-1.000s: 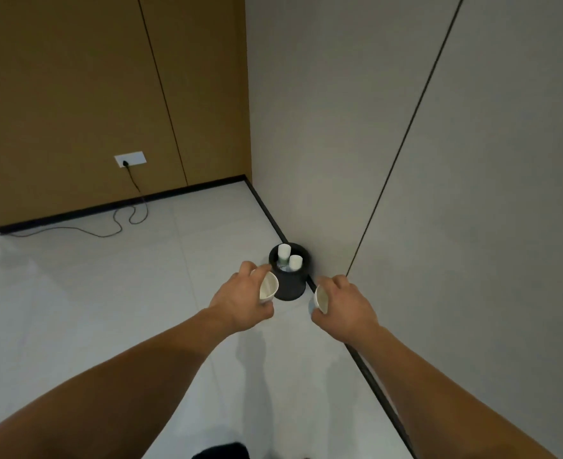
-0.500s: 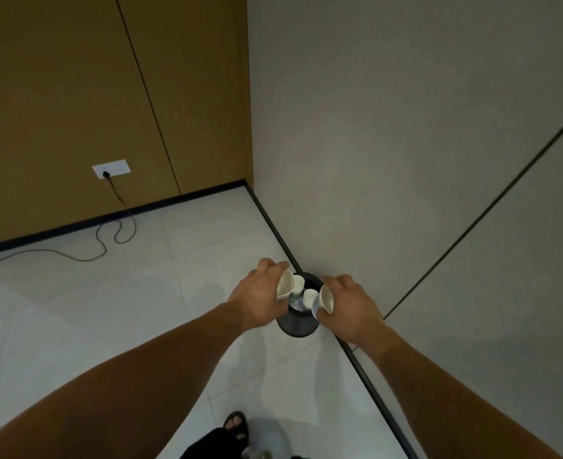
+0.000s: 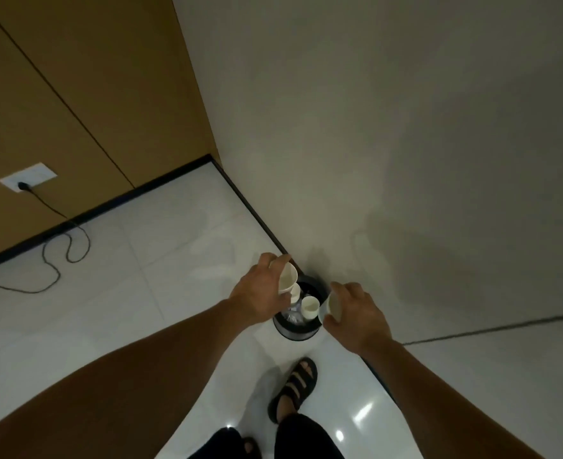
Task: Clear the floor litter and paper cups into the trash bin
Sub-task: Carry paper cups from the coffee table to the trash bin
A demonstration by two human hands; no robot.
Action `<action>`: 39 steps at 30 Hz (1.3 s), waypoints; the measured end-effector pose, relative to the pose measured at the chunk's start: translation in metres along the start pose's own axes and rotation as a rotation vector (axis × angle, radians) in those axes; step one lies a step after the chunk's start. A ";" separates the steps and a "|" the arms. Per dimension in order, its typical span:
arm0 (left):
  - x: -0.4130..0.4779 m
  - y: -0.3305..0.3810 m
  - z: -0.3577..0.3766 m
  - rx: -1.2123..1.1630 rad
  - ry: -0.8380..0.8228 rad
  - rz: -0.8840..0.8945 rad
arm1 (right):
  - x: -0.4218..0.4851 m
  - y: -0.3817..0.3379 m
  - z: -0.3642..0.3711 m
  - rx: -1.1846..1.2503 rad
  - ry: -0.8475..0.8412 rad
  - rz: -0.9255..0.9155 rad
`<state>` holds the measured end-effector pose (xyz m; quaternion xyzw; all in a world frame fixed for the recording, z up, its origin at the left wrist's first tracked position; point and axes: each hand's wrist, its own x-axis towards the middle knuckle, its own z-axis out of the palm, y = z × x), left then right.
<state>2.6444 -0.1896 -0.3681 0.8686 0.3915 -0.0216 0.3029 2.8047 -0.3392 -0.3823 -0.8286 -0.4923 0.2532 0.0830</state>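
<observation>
We are at the step of dropping cups in. Our left hand (image 3: pixel 260 293) grips a paper cup (image 3: pixel 287 278). The cup is tipped on its side, right over the left edge of the trash bin (image 3: pixel 295 333). Our right hand (image 3: pixel 356 313) grips a second paper cup (image 3: pixel 334 303). It is tipped too, just over the bin's right edge.

The black bin stands on the white floor (image 3: pixel 174 260) close to the wall, a little below the middle of the frame. Two other cups (image 3: pixel 310 306) already sit inside it, with some crumpled litter (image 3: pixel 290 317) beside them.

Next, we think, both hands must let go so the cups fall in. The bin is small and looks quite full. So each cup should be over the hole first, not over the rim. If not, it may bounce out onto the floor.
</observation>
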 end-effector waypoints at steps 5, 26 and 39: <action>0.089 -0.041 0.050 0.001 -0.045 -0.013 | 0.081 0.036 0.050 0.051 -0.061 0.052; 0.248 -0.218 0.340 0.021 -0.250 0.149 | 0.257 0.155 0.348 -0.061 -0.109 0.191; 0.254 -0.242 0.372 0.325 -0.310 0.230 | 0.250 0.156 0.387 -0.214 0.009 0.090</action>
